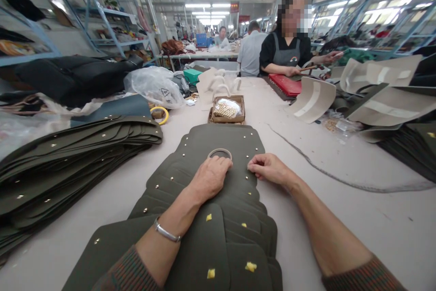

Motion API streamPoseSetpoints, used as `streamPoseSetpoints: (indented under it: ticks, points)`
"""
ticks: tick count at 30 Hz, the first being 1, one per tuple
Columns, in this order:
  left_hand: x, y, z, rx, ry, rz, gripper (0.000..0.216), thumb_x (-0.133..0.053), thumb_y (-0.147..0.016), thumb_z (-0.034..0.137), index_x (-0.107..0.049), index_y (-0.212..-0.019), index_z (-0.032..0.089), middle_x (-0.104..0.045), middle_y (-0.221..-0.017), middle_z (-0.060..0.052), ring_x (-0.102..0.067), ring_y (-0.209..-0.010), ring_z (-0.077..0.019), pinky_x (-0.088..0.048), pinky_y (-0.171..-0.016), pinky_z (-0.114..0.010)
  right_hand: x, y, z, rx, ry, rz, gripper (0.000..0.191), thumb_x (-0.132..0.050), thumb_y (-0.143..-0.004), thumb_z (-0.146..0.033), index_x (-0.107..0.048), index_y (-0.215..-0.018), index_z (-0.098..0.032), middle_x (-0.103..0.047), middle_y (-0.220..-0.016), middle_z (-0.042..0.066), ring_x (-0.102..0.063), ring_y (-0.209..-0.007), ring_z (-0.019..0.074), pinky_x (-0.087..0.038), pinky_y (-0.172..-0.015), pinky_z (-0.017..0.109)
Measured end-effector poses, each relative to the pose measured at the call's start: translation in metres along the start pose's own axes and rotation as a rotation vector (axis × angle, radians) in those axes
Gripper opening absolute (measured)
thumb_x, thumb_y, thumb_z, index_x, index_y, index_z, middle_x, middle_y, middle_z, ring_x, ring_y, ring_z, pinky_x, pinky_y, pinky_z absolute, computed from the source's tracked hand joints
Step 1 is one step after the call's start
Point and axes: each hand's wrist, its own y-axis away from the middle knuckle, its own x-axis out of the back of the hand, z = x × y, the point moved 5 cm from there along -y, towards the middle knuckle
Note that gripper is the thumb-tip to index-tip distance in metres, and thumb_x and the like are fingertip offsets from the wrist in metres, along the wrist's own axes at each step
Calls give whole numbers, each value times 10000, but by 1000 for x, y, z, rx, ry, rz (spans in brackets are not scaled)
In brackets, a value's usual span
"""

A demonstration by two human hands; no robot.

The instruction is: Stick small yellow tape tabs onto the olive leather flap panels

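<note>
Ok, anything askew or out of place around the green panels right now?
Nothing looks damaged or spilled. The left hand rests by the ring on the top green panel; the right hand pinches its edge. One oddity: a long dark cord trails loose across the table to the right. The side stack is fanned, not toppled.

The one camera sits on the person's head, looking forward and down along the worktop [340, 218], close above the hands.
</note>
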Motion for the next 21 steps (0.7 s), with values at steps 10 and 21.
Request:
streamPoseSetpoints:
  ticks: [10,21]
  points:
    - [0,9,7,86,55,-28,212,-378,-894,107,-538,-1003,193,-603,-968,-60,-520,-942,-209,-434,-867,-347,-1,3,-8,19,85,22,182,-652,-696,-333,-636,-711,-152,-587,-578,-18,-517,-509,85,-428,-492,192]
    - [-1,17,8,101,142,37,205,-391,-888,99,-536,-997,195,-606,-943,-42,-527,-914,-202,-459,-840,-330,-20,35,-16,52,326,-23,205,-557,-800,-335,-646,-734,-164,-617,-608,-10,-530,-554,113,-383,-518,222]
